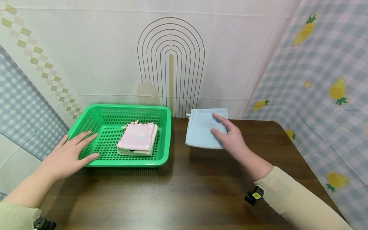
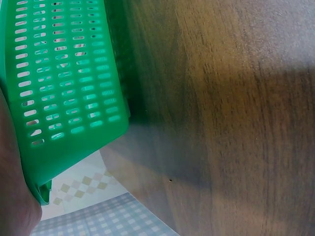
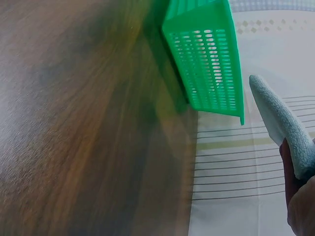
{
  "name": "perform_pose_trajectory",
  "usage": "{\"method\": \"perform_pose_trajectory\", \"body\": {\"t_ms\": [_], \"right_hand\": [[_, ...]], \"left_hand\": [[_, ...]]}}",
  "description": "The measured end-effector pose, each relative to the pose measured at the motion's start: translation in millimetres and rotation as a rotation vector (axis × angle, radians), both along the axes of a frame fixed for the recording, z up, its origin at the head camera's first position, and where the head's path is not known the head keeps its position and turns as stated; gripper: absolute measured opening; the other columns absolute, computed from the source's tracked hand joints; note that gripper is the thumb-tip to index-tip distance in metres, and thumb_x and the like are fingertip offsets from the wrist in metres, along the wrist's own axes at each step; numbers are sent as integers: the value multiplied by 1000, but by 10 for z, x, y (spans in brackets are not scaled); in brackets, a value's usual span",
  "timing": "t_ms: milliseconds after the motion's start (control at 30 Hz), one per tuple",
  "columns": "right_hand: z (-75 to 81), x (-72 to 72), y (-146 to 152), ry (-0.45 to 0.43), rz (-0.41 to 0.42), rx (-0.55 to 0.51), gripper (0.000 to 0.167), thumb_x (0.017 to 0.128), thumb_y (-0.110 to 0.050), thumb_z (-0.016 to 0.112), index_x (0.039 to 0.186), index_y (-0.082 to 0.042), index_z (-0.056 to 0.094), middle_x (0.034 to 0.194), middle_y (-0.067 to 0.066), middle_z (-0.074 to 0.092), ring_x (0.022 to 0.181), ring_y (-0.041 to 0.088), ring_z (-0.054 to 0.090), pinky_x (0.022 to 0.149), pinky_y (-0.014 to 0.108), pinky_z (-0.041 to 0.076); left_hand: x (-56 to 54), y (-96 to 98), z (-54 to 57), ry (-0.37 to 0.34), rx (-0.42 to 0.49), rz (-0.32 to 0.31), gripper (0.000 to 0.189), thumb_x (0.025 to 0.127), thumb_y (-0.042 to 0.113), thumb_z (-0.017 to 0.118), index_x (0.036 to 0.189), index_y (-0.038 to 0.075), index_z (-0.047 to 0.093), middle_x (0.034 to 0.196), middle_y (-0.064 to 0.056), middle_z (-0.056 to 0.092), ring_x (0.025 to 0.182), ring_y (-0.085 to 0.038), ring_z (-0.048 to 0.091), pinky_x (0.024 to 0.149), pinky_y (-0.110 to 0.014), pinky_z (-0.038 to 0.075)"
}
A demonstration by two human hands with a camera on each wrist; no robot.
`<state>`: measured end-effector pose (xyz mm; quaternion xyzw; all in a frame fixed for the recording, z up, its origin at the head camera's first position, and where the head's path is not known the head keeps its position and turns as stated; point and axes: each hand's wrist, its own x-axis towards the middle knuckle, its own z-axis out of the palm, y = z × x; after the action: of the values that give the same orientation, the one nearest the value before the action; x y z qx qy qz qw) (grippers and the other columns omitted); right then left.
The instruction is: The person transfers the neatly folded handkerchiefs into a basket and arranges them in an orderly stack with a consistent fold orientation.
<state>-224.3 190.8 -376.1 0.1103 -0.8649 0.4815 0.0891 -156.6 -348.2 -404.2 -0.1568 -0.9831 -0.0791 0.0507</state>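
Observation:
My right hand (image 1: 232,135) grips a folded light blue towel (image 1: 201,129), with thumb and index finger spread over its top and other fingers hidden beneath. In the right wrist view, this towel (image 3: 281,118) is held above the table, seen edge-on as a thick fold. A green plastic basket (image 1: 170,134) with slotted walls sits to the left. Inside it lies a small stack of folded cloths, a pink towel (image 1: 136,136) on top of a cream one (image 1: 153,140). My left hand (image 1: 67,156) rests over the basket's left front corner, fingers straight and spread.
The dark brown wooden table (image 1: 184,198) runs up to a white curtain (image 1: 238,57) with an arch print. A checked cloth with pineapples (image 1: 322,111) hangs along the right side. Each sleeve carries a small black wrist camera (image 1: 254,195).

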Motion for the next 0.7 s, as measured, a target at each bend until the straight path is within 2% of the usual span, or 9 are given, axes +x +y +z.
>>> {"method": "perform_pose_trajectory", "body": {"t_ms": [433, 700], "right_hand": [[56, 18, -188, -34, -1, -77, 56, 91, -21, 73, 143, -29, 55, 148, 6, 49, 134, 18, 43, 111, 42, 35], [80, 35, -293, -6, 6, -112, 58, 89, -14, 75, 143, -25, 56, 145, 7, 52, 119, 19, 50, 99, 36, 42]], "left_hand": [[8, -6, 2, 11, 0, -4, 79, 94, 53, 60, 159, 23, 25, 159, -17, 29, 143, -43, 28, 119, -50, -16], [18, 2, 18, 3, -9, -10, 80, 95, 53, 59, 160, 24, 23, 162, -13, 24, 148, -39, 21, 118, -52, -15]]}}
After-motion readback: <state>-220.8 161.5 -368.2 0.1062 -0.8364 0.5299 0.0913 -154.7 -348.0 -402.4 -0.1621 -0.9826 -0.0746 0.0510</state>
